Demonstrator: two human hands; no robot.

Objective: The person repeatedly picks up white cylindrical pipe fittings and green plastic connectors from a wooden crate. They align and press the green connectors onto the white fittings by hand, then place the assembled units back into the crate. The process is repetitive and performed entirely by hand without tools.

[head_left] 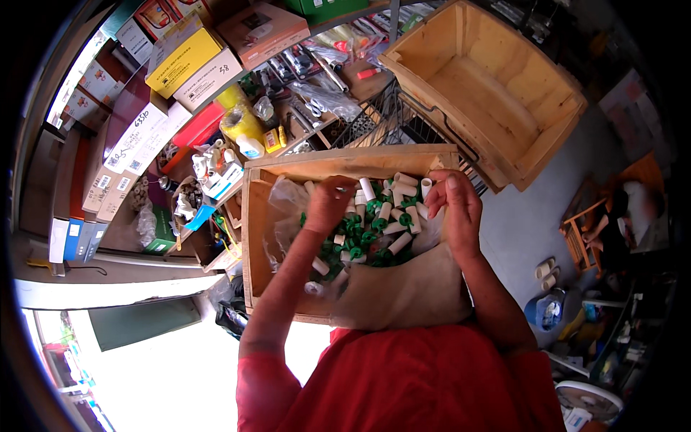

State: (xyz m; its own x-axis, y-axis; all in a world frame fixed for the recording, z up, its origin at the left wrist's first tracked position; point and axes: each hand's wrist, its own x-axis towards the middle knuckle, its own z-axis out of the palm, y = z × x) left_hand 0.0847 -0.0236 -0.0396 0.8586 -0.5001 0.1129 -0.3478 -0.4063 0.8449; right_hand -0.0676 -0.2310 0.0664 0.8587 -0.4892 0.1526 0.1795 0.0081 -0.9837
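A wooden box (353,158) is in front of me, holding many white plastic tube pieces (400,243) and green ribbed plastic parts (369,237). Over its left half is my left hand (332,203), fingers bent together toward the tubes; whatever they grip is hidden. My right hand (459,205) is at the right rim, its fingers loosely curled and apart, with no held thing visible. White tubes lie close beside its fingertips. Clear plastic film (286,194) lines the left side, and a tan sheet (403,294) covers the near right part of the box.
A second wooden crate (497,75) stands at the far right, by a black wire basket (374,122). Shelves at left hold cartons (137,133), yellow tape rolls (241,124) and small hardware. On the right, a person sits near a wooden chair (581,234); slippers (547,272) lie on the floor.
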